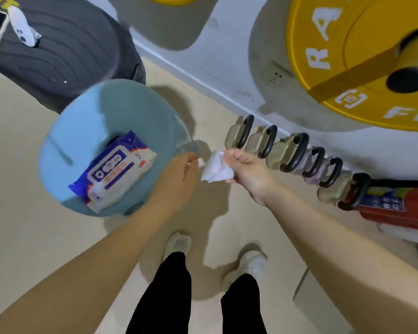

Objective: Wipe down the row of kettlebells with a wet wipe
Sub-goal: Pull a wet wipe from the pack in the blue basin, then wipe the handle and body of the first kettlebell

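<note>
A row of several tan and pale purple kettlebells [285, 153] with black handles stands on the floor along the white wall. My right hand [246, 169] grips a crumpled white wet wipe [215, 168] just left of the row's near end, apart from the kettlebells. My left hand [179, 174] hovers beside the wipe, fingers pointing toward it; a small white bit shows at its fingertips, and whether it pinches the wipe is unclear. A blue and white pack of wet wipes [114, 169] lies on a light blue round stool [77, 131].
A yellow weight plate [343, 44] on a bar hangs above the kettlebells. A red fire extinguisher [391, 208] lies at the row's right end. A large black tyre [63, 49] with a white controller [22, 26] on it sits behind the stool. My shoes [177, 244] stand on beige floor.
</note>
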